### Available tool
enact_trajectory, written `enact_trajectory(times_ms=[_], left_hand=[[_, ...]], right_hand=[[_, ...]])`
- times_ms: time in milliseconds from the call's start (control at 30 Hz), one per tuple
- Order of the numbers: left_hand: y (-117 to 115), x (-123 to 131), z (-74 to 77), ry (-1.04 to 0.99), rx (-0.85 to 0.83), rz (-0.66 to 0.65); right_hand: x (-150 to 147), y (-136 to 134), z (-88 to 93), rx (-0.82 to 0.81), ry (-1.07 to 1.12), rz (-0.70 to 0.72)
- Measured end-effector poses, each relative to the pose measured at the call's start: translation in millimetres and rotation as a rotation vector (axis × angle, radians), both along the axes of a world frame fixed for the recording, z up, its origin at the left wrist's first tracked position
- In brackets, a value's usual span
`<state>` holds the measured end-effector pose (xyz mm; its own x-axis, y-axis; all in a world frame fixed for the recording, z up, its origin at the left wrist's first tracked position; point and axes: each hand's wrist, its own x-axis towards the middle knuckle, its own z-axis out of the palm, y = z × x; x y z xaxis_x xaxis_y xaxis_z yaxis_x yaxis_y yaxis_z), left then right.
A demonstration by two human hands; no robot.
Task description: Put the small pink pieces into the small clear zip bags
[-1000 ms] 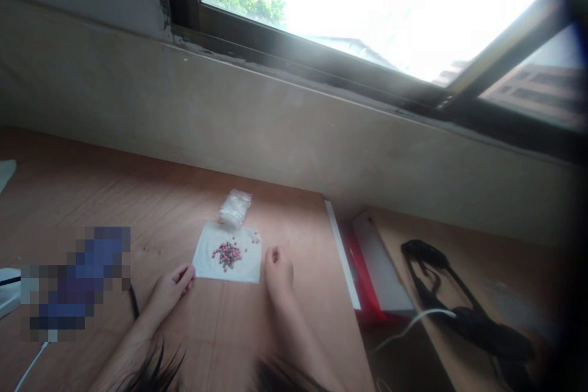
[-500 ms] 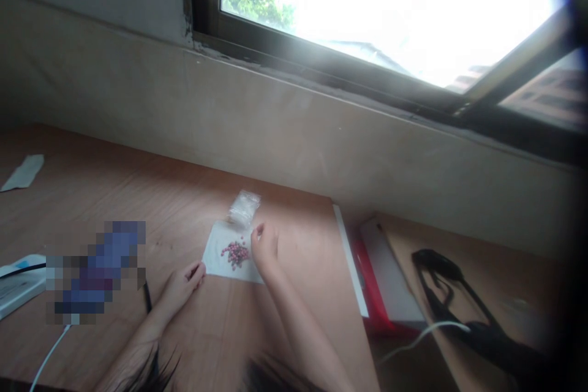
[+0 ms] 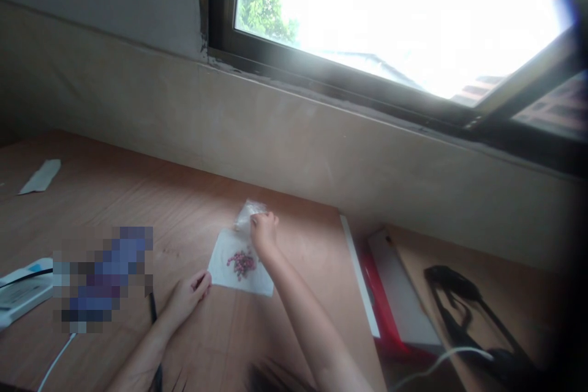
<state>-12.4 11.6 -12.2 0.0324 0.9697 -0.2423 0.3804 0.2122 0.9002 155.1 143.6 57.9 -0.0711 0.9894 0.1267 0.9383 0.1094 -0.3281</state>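
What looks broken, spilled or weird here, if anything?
The pale wall plaster by the lower left corner of the dark window frame looks chipped and ragged. The little pink round pieces lie loosely heaped on the flat white sheet, so they don't look spilled. The blocky blue patch is blurred, hiding what's there.

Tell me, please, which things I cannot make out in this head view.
All in the head view:
What the right hand holds, if anything: blur and the hand itself hide it.
The number of small pink pieces: too small and blurred.
The blue shape: covered by mosaic blocks.
The white object's far end: cut off by the left edge.
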Motion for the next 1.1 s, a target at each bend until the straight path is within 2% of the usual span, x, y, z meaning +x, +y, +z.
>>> enact_trajectory(times_ms=[233,367,500,567,633,667,733,767,867,933,1100], left_hand=[[-0.2,1.0,1.3,-0.027,0.015,-0.004],[-1.5,0.1,4.3,-0.017,0.011,0.008],[0.4,-2.6,-4.3,-0.089,0.021,0.043],[3.8,-1.5,-6.6,-0.159,-0.020,0.088],[8.1,3.4,-0.2,-0.245,-0.062,0.122],[10.1,7.3,7.1,-0.293,-0.055,0.115],[12.7,17.0,28.2,-0.387,0.031,0.011],[13.0,21.9,40.3,-0.413,0.060,-0.065],[9.0,32.6,72.4,-0.419,0.043,-0.196],[3.4,34.2,84.7,-0.388,0.062,-0.240],[-8.2,28.7,89.4,-0.350,0.084,-0.246]], right_hand=[[6.9,-1.1,6.6,0.042,0.147,-0.029],[16.4,-4.1,26.2,0.195,0.252,-0.088],[35.1,-31.9,56.5,0.411,0.553,-0.299],[43.1,-57.5,60.1,0.403,0.788,-0.387],[47.3,-84.9,50.2,0.276,1.032,-0.406],[47.9,-97.4,40.9,0.160,1.149,-0.396],[46.6,-117.4,18.6,-0.086,1.333,-0.393],[45.3,-124.7,7.7,-0.154,1.382,-0.401],[41.1,-137.0,-14.8,-0.208,1.428,-0.437],[39.4,-140.8,-19.4,-0.203,1.422,-0.448],[36.9,-150.5,-12.3,-0.250,1.291,-0.399]])
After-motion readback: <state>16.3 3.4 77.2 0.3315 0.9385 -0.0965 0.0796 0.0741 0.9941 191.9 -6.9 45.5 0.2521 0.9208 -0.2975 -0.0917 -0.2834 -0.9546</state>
